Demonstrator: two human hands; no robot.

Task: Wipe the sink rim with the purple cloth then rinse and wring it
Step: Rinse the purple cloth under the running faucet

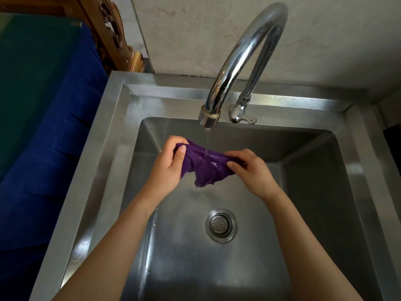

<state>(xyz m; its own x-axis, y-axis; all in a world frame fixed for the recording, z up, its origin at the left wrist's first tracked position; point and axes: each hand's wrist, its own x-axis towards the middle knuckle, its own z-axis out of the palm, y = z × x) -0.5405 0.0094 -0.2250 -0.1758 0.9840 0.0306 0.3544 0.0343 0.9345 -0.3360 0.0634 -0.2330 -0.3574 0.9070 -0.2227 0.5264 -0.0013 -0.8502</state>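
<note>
- Head view, position: the purple cloth point(202, 165) hangs over the basin of the sink point(112, 131), stretched between the two hands, directly beneath the spout of the faucet point(245, 51).
- Head view, water: a thin stream point(207, 142) falls from the spout onto the top edge of the cloth, near its middle. Drips leave the lowest fold and land above the drain strainer point(221, 225).
- Head view, left hand point(168, 168): closed on the cloth's left end, thumb forward, fingers curled over a bunched corner.
- Head view, right hand point(251, 170): closed on the right end, pinching the fabric between thumb and fingers.
- Step in hand, judged: rinsing. Wringing is not yet begun, since the cloth is spread rather than twisted.
- Technique, advised: pass the cloth sideways so that each part meets the stream, not the middle alone. Open the bunched corners, which stay shielded inside the grips.
- Technique, advised: keep the cloth low over the basin so runoff stays off the rim.
- Wringing, advised: gather the cloth into a roll, then twist the ends in opposite directions above the drain.
</note>
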